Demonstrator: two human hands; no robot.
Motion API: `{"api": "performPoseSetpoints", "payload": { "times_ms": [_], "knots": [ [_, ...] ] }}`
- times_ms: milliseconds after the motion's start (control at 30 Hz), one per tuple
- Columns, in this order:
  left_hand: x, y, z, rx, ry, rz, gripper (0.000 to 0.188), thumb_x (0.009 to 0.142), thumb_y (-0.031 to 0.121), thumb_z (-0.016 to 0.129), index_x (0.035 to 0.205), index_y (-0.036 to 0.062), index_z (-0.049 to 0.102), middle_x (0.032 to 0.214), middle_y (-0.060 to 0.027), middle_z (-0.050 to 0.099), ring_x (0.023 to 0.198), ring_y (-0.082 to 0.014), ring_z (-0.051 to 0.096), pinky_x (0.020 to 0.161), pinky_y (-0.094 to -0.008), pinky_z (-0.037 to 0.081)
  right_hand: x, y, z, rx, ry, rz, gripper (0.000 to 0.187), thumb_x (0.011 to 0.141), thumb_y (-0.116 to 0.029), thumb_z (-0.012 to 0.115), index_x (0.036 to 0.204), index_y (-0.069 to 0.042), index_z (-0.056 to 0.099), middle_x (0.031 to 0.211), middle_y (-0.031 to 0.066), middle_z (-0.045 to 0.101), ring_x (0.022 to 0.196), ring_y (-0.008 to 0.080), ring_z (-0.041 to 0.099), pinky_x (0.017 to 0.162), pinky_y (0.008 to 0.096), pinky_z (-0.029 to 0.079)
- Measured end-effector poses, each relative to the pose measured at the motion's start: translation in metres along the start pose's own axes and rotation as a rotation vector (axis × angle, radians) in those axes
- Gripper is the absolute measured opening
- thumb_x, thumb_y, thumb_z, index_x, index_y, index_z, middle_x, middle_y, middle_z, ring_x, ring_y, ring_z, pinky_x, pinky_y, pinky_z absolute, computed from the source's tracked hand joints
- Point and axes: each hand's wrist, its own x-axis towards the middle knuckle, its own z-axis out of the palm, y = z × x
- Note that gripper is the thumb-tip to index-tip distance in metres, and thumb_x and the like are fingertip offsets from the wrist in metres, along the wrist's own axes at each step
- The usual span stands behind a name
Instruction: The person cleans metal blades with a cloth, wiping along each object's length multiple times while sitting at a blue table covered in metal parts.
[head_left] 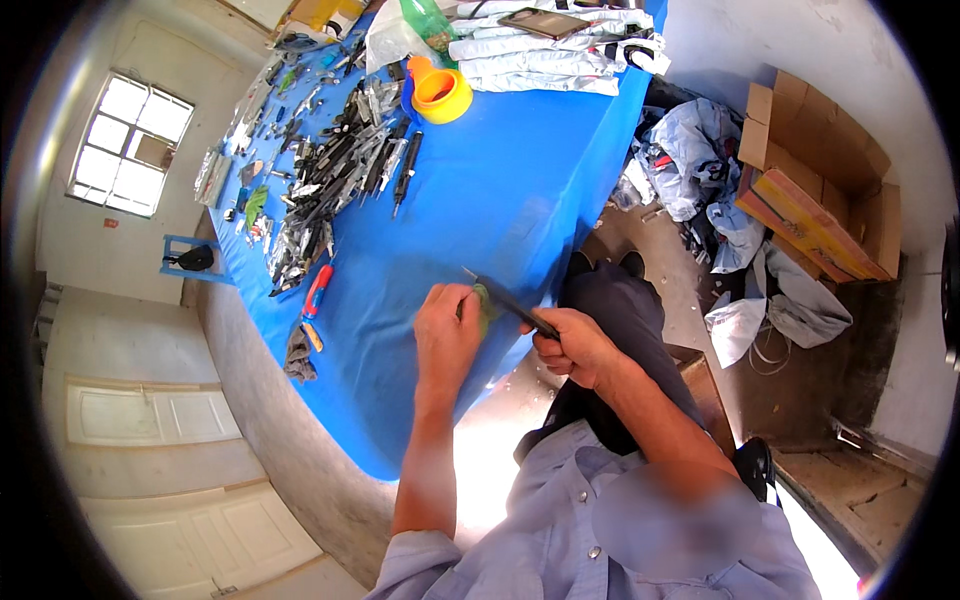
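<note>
My right hand [575,345] is closed around the thick end of a slim black rod with a thin metal tip [512,303]. The rod slants up and to the left over the table's near edge. Close to its tip, my left hand [445,328] is closed on a small green cloth [488,312], which lies against or just beside the rod; the exact contact is hidden. Farther off on the blue-covered table [480,190] lies a heap of similar black and silver rods [345,160]. One black rod [407,172] lies at the heap's right side.
A yellow and orange round container [441,97] stands beyond the heap, near a stack of white-grey bags [540,60]. At the table's left edge lie a red and blue tool [318,291] and a grey rag [299,354]. An open cardboard box [815,180] and crumpled bags [695,160] are on the right.
</note>
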Motion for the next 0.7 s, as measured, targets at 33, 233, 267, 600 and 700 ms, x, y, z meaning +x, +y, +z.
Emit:
{"api": "performPoseSetpoints", "payload": {
  "times_ms": [33,233,267,600,700],
  "knots": [
    [0.001,0.0,0.0,-0.003,-0.001,-0.004,0.006,0.091,0.004,0.069,0.09,-0.0015,0.071,0.084,-0.017,0.068,0.078,-0.0344,0.065,0.072,-0.0429,0.051,-0.002,-0.001,0.001,-0.017,-0.007,-0.011,0.032,0.109,-0.037,0.049,0.101,-0.008,0.061,0.058,-0.0063,0.037,0.046,0.0063,0.026,0.043,0.0265,0.018],
    [-0.002,-0.009,0.003,-0.041,0.041,-0.027,0.007,0.093,0.006,0.07,0.092,-0.0008,0.072,0.088,-0.0165,0.07,0.08,-0.0329,0.067,0.073,-0.0413,0.053,-0.006,0.005,0.012,-0.371,0.078,-0.276,0.034,0.111,-0.037,0.053,0.11,-0.005,0.064,0.073,-0.0027,0.052,0.053,0.0052,0.038,0.046,0.0245,0.026],
    [-0.002,-0.012,0.001,-0.049,0.049,-0.033,0.007,0.093,0.007,0.07,0.093,-0.0004,0.072,0.089,-0.0159,0.07,0.081,-0.0322,0.067,0.073,-0.0407,0.053,-0.001,0.009,0.005,-0.419,0.062,-0.312,0.033,0.112,-0.036,0.053,0.111,-0.005,0.065,0.075,-0.0019,0.054,0.055,0.0051,0.04,0.047,0.0242,0.029],
    [0.004,-0.001,-0.008,-0.229,0.151,-0.247,0.011,0.094,0.01,0.076,0.095,-0.0017,0.074,0.089,-0.0113,0.072,0.077,-0.0192,0.067,0.071,-0.0325,0.053,0.009,0.037,-0.001,-0.971,0.256,-0.582,0.04,0.11,-0.035,0.051,0.103,0.002,0.064,0.086,0.027,0.068,0.087,0.0464,0.068,0.077,0.0508,0.051],
    [0.012,0.002,0.005,-0.234,0.102,-0.204,0.011,0.093,0.009,0.077,0.093,-0.002,0.073,0.088,-0.0116,0.072,0.076,-0.0191,0.066,0.068,-0.0325,0.051,0.005,0.036,0.004,-0.972,0.271,-0.585,0.039,0.109,-0.036,0.053,0.102,0.001,0.063,0.087,0.0312,0.065,0.089,0.0524,0.064,0.076,0.055,0.051]
  ]
}}
